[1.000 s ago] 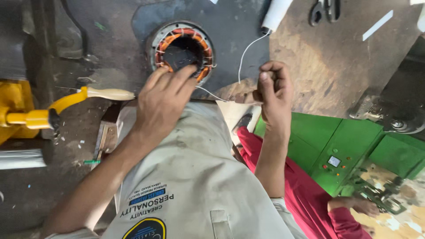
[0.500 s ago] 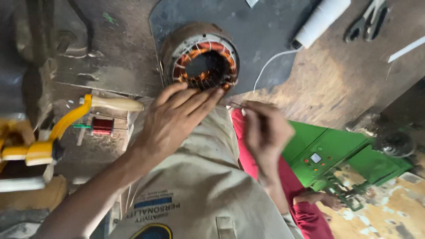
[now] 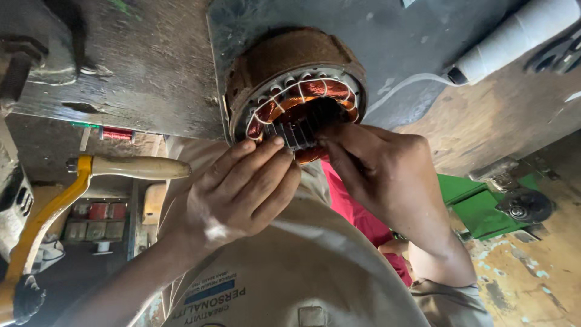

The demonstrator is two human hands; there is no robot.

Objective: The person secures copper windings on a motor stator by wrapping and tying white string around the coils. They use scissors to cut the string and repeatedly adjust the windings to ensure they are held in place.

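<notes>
A rusty round motor stator (image 3: 289, 66) with copper windings tied in white cord stands on the dark bench top (image 3: 151, 72). My left hand (image 3: 239, 191) lies at its near rim, fingertips touching the winding edge. My right hand (image 3: 378, 169) reaches into the stator's bore from the right, fingertips pinched inside; whether they hold the thread is hidden. A white thread (image 3: 405, 85) runs from a white spool (image 3: 514, 39) at the upper right toward the stator.
A yellow lever with a pale wooden handle (image 3: 136, 168) sticks out at the left. A red wire spool (image 3: 117, 133) lies below the bench edge. Green metal parts (image 3: 478, 203) sit on the floor at the right. Dark pliers (image 3: 560, 51) lie beside the white spool.
The view has closed in on the stator. My right hand moved from beside my chest up into the stator's bore, and my left hand shifted onto its near rim.
</notes>
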